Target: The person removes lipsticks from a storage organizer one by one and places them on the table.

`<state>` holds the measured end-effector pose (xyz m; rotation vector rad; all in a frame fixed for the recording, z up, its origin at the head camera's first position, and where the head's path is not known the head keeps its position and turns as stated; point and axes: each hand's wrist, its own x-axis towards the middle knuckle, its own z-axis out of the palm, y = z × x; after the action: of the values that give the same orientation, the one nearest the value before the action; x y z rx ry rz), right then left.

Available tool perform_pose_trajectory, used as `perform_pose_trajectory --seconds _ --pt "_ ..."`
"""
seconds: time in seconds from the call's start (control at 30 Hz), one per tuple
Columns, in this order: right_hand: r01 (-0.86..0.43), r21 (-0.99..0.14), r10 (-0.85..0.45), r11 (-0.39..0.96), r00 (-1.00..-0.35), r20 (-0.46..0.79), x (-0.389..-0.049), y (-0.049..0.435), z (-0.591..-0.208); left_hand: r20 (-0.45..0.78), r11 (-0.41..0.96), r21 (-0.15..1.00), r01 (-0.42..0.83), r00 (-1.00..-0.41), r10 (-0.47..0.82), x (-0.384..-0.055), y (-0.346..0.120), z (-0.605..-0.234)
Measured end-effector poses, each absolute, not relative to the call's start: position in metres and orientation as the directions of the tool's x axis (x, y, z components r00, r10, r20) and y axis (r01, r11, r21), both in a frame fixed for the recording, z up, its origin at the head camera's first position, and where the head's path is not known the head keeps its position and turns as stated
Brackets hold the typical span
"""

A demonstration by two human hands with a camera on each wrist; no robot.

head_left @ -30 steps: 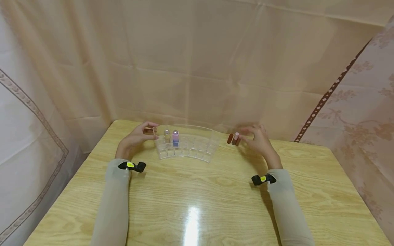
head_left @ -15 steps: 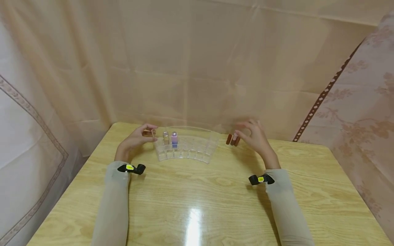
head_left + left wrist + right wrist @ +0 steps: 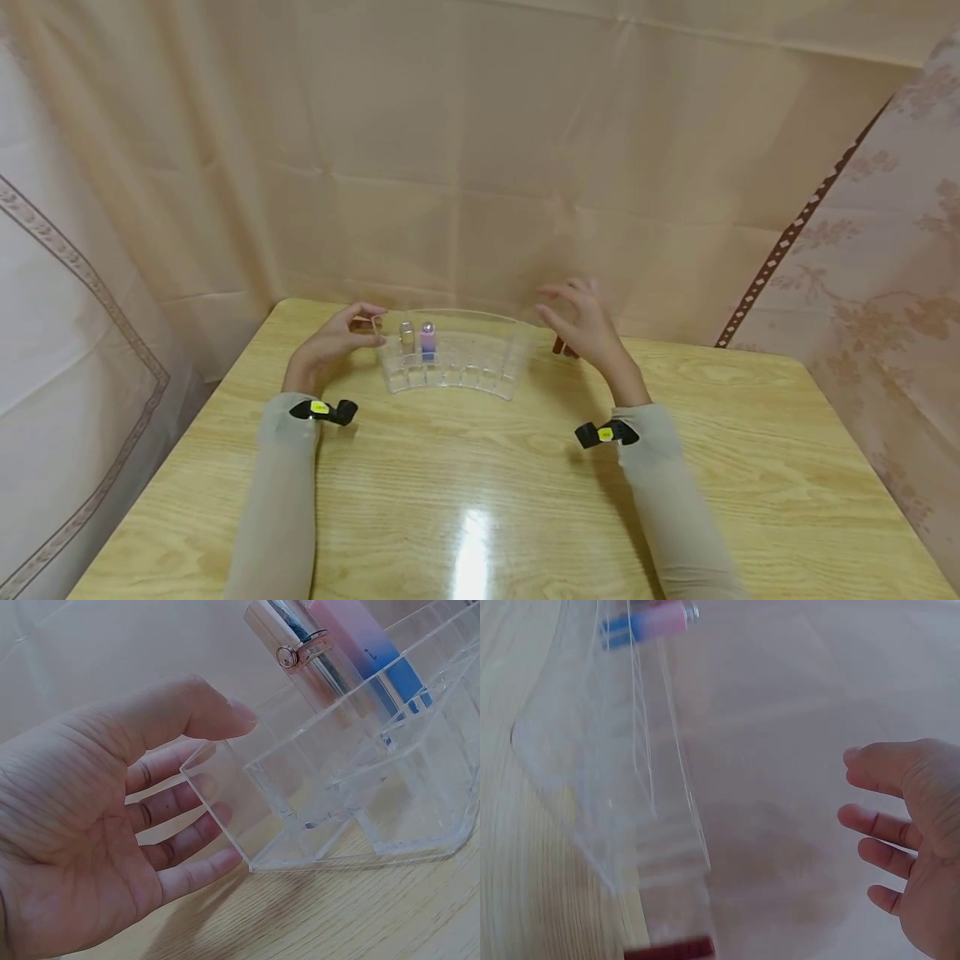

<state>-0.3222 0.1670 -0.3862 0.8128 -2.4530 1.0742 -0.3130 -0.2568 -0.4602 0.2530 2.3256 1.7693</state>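
A clear, curved acrylic organizer [image 3: 489, 379] with several compartments stands at the back of the table. My left hand [image 3: 328, 343] grips its left end; in the left wrist view the thumb lies at the top edge and the fingers [image 3: 196, 832] are round the outer wall. Two lipstick tubes stand in the left compartments: a gold one [image 3: 319, 667] with a ring ornament, and a pink-to-blue one [image 3: 428, 340]. My right hand [image 3: 591, 332] hovers right of the organizer with fingers apart, nothing between them. Behind it, reddish-brown tubes [image 3: 558, 345] are partly hidden.
The wood-grain table [image 3: 405, 483] runs to a beige curtain [image 3: 390, 183] close behind the organizer. A white cloth [image 3: 67, 375] hangs at the left and a floral cloth [image 3: 885, 275] at the right. Each sleeve carries a black wrist camera.
My right hand has lifted from beside the reddish-brown tubes and moved left toward the organizer, now covering part of them. The left hand keeps its grip on the organizer's end.
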Motion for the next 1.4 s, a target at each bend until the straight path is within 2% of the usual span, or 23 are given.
perform_pose_trajectory --seconds 0.27,0.53,1.13,1.4 --pt "-0.727 -0.504 -0.389 0.465 -0.68 0.622 -0.319 0.129 -0.391 -0.056 0.234 0.972 0.007 -0.963 0.264 -0.313 -0.255 -0.465" --pt "-0.768 -0.433 -0.415 0.472 -0.627 0.659 -0.318 0.095 -0.4 -0.042 0.255 0.967 0.028 -0.963 0.267 -0.315 -0.258 -0.467" --pt "-0.783 -0.278 -0.53 0.556 -0.592 0.607 -0.315 0.052 -0.42 -0.038 0.261 0.965 0.035 -0.963 0.267 -0.318 -0.26 -0.462" --pt "-0.765 -0.266 -0.538 0.587 -0.613 0.578 -0.314 0.042 -0.427 -0.042 0.259 0.965 0.029 -0.963 0.265 -0.32 -0.257 -0.461"
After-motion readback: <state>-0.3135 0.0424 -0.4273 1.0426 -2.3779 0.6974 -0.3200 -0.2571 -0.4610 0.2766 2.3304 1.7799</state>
